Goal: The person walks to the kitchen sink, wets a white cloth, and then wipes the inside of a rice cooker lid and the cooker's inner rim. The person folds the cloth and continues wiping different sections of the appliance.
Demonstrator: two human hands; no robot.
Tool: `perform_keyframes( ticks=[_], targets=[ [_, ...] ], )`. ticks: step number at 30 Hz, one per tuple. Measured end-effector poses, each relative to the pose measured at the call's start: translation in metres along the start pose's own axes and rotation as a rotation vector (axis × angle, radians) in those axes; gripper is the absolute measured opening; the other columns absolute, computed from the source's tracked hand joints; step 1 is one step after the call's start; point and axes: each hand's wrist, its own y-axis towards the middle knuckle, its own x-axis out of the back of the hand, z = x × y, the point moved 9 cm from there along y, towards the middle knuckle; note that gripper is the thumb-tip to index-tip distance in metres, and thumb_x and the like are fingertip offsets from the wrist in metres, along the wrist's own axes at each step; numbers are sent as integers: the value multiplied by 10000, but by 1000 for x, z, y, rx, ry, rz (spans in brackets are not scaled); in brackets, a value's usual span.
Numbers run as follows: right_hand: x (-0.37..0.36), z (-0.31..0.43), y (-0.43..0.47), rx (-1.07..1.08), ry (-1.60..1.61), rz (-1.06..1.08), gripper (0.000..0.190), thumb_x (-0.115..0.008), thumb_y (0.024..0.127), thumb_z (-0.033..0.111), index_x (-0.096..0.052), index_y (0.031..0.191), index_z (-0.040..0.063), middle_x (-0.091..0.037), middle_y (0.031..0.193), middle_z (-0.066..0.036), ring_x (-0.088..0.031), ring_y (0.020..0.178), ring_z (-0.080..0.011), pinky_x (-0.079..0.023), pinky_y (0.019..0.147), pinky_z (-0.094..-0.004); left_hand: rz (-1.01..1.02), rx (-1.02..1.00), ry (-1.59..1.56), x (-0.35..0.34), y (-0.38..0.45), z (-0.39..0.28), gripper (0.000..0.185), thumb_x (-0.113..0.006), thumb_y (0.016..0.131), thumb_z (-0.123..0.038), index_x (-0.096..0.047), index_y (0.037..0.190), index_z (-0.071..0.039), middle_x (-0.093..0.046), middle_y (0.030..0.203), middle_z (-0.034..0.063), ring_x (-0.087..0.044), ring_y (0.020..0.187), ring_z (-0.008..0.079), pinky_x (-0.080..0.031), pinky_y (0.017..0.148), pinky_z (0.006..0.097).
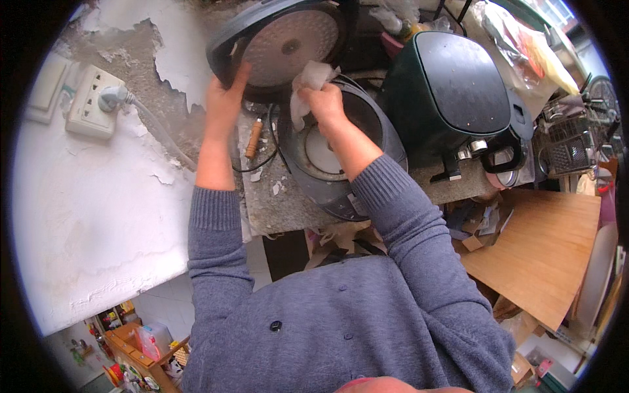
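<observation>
A dark rice cooker (314, 189) stands on the stone counter with its lid (275, 46) raised and its inside exposed; a pale round plate shows at the bottom. At the lid's left edge is my left hand (227, 96), thumb on the inner face, its other fingers hidden behind the rim. My right hand (327, 105) grips a crumpled white cloth or tissue (314, 78) over the cooker's back rim, close to the lid's lower edge.
A dark green air fryer (467, 83) stands right of the cooker. On the left lie a wooden-handled tool (254, 139), a black cable and paint flakes. A plug sits in a wall socket (93, 103) on the peeling wall. A wooden board (540, 250) is at lower right.
</observation>
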Motion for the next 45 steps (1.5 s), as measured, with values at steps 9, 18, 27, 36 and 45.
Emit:
perform_keyframes(
  ticks=[9,18,27,36,45],
  targets=[
    [19,98,-24,1096,-874,-229,284,-636,647,18,-608,926,68,-578,919,-117,-556,885,-348,-432,786,-447,82,32,-6,-5,-7,7,452,-671,813,-23,-538,1245,0,-610,1181,62,-559,1070,157,-421,957,301],
    [-43,72,-51,968,-907,-25,130,-652,626,72,-685,738,16,-610,898,-135,-561,942,-330,-421,814,-424,98,182,-148,-3,-16,14,518,-566,752,55,-505,1262,-10,-595,1170,67,-568,1040,169,-455,885,311],
    [-63,83,-54,566,-212,158,303,-581,710,23,-712,983,22,-678,900,-208,-671,860,-337,-517,758,-384,172,243,-577,-5,-14,9,384,-490,864,-72,-544,1241,-24,-615,1162,89,-587,1027,194,-445,918,330],
    [-72,119,-59,55,693,513,229,-589,904,115,-670,1052,-40,-686,1008,-111,-648,925,-196,-509,812,-343,142,220,-478,-15,-18,-10,910,-271,884,-776,-435,1403,-47,-512,1370,64,-478,1250,211,-359,1039,355],
    [-39,128,-26,-45,1358,703,344,-549,924,186,-562,1230,29,-600,1265,-123,-559,1188,-268,-426,1047,-432,178,177,-413,-12,-15,5,846,-364,930,-675,-313,1458,-15,-394,1479,83,-369,1359,226,-276,1129,375]
  ],
)
